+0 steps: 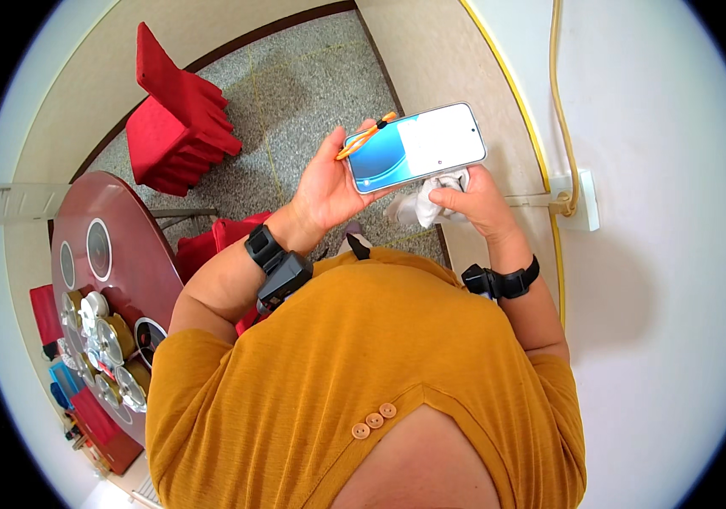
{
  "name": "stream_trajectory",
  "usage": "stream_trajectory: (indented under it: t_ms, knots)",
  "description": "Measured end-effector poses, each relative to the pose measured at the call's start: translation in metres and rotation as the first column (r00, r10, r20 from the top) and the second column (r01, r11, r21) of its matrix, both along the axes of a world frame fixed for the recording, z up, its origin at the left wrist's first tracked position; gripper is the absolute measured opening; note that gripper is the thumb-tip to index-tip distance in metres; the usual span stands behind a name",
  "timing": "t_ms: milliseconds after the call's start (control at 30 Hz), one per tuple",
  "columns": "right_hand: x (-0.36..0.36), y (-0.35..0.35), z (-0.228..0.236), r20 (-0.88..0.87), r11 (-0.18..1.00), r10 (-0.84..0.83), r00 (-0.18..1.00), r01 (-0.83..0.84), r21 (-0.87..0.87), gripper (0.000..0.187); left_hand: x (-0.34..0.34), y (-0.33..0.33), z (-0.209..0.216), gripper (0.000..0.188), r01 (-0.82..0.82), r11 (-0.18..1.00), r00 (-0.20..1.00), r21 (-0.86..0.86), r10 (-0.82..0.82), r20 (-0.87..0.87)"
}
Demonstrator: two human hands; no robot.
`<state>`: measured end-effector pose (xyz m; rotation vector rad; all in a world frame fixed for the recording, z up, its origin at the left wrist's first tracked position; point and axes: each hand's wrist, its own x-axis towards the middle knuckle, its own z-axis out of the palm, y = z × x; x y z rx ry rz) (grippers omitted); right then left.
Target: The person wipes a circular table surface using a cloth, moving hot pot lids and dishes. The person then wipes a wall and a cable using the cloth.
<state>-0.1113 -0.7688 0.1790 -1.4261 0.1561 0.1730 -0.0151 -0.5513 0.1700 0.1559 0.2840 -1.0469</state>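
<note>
Across the bottom of the frame, a mustard top hides the near end of the round dark-red table at left. Upper left stands a red-draped chair, its legs covered by the cloth. Above the middle of the frame lies the phone, screen up, its long axis rising slightly toward the right, the camera-dot end pointing right. Left of it, the left hand supports that end; its thumb stands clear, most fingers are hidden underneath. Below the phone's right end, the right hand pinches a white bundle, thumb on top; I cannot tell whether its covered fingers also grip the phone. An orange strap crosses the phone's left end.
</note>
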Motion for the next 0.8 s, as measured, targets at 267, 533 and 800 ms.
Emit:
stream_trajectory:
  t_ms: [267,533,800]
  knots:
    - [0.004,0.010,0.006,0.109,1.000,-0.026,0.994,0.026,0.002,0.074,-0.006,-0.007,-0.005,0.056,0.034,0.997,0.993,-0.062,-0.041,-0.110]
    - [0.002,0.010,0.008,0.119,0.997,-0.022,0.993,0.012,0.076,0.090,-0.010,-0.009,-0.005,0.056,0.026,0.989,0.982,-0.146,-0.053,-0.183]
    - [0.003,0.012,0.010,0.118,0.987,-0.030,0.993,0.011,0.160,0.086,-0.013,-0.011,-0.010,0.057,0.071,0.995,0.964,-0.073,-0.088,-0.249]
